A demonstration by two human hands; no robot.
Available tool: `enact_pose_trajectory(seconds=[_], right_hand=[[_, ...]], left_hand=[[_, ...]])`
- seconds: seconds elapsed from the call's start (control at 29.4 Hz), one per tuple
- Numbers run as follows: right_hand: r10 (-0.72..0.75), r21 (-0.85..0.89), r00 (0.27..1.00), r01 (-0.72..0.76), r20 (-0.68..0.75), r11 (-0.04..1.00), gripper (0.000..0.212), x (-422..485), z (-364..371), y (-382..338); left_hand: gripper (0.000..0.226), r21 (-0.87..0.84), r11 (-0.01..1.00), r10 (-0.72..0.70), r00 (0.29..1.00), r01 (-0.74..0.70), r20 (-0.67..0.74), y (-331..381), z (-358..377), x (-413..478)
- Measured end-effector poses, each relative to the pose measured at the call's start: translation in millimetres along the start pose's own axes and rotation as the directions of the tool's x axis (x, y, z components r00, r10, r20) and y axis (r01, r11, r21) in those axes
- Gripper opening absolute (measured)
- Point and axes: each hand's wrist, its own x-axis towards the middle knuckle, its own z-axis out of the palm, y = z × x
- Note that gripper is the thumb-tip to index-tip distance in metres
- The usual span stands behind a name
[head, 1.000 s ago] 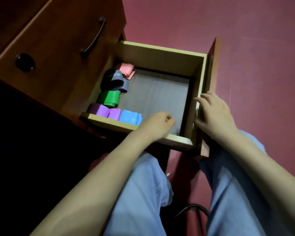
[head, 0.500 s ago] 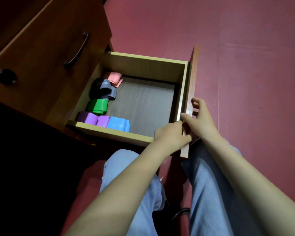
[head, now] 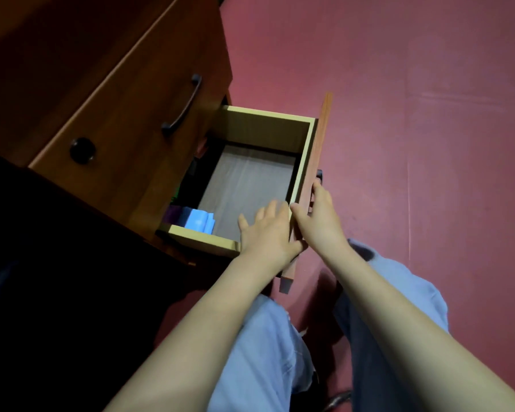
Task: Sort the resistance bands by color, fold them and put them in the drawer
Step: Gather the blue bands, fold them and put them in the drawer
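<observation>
Drawer (head: 265, 129) stood partly open from the cabinet (head: 116, 99), blue band (head: 201, 221) and purple band (head: 174, 215) folded in its near left corner. Left hand (head: 268, 230) lay flat, fingers spread, at the front corner; right hand (head: 318, 218) gripped the front panel, thumb over its top edge, fingers behind.

Dim interior, lit softly from above. The red floor (head: 414, 84) and both bare forearms are evenly lit and free of glare, while the lower left falls to near black. The cabinet (head: 116, 99) overhangs the drawer (head: 268, 120) and shades its inner end, so only the blue band (head: 199, 220) reads clearly. The left hand (head: 268, 230) shows motion-smeared fingers. Straight cabinet edges lean and bow toward the borders, and detail is soft throughout.
</observation>
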Motion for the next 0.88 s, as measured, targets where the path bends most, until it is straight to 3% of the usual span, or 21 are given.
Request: enact_pose_trajectory(seconds=[0.1, 0.31, 0.44, 0.61, 0.75, 0.88], right_hand=[[-0.062, -0.081, 0.997, 0.065, 0.043, 0.995, 0.059, -3, 26, -17], [-0.189, -0.043, 0.939, 0.209, 0.286, 0.977, 0.05, -11, 57, -45], [-0.273, 0.012, 0.917, 0.282, 0.291, 0.959, 0.045, -24, 62, -53], [-0.332, 0.041, 0.889, 0.337, 0.315, 0.941, 0.044, -34, 57, -59], [-0.386, 0.065, 0.872, 0.385, 0.301, 0.921, 0.039, -34, 47, -64], [-0.385, 0.063, 0.869, 0.385, 0.311, 0.921, 0.038, -27, 34, -62]], left_hand=[[0.084, 0.088, 0.994, -0.055, 0.993, 0.064, -0.102, -30, -13, -5], [0.081, 0.357, 0.92, -0.073, 0.964, 0.164, -0.256, -77, -27, -5], [0.082, 0.492, 0.835, -0.094, 0.944, 0.247, -0.315, -105, -29, -6], [0.08, 0.787, 0.578, -0.005, 0.965, 0.217, -0.262, -125, -38, -6], [0.076, 0.912, 0.377, 0.029, 0.982, 0.16, -0.185, -134, -46, -7], [0.074, 0.927, 0.331, 0.005, 0.982, 0.176, -0.188, -132, -49, -3]])
